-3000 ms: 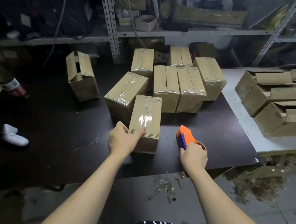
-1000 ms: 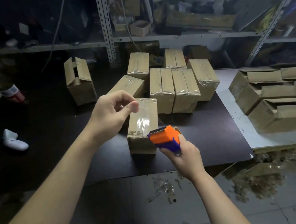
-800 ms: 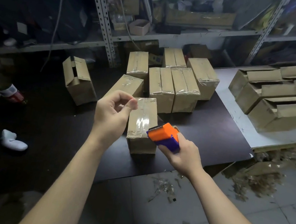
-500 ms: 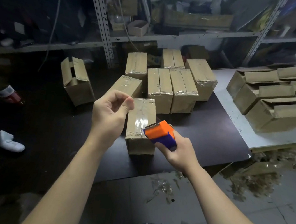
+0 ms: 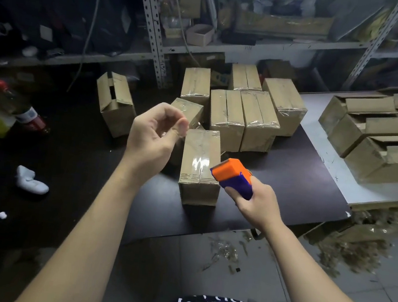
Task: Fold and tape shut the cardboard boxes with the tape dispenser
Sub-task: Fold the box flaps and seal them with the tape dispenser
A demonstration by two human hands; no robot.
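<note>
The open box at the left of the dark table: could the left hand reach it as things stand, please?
Probably yes: the left hand hovers beside the open box, with only bare dark table between them.
</note>
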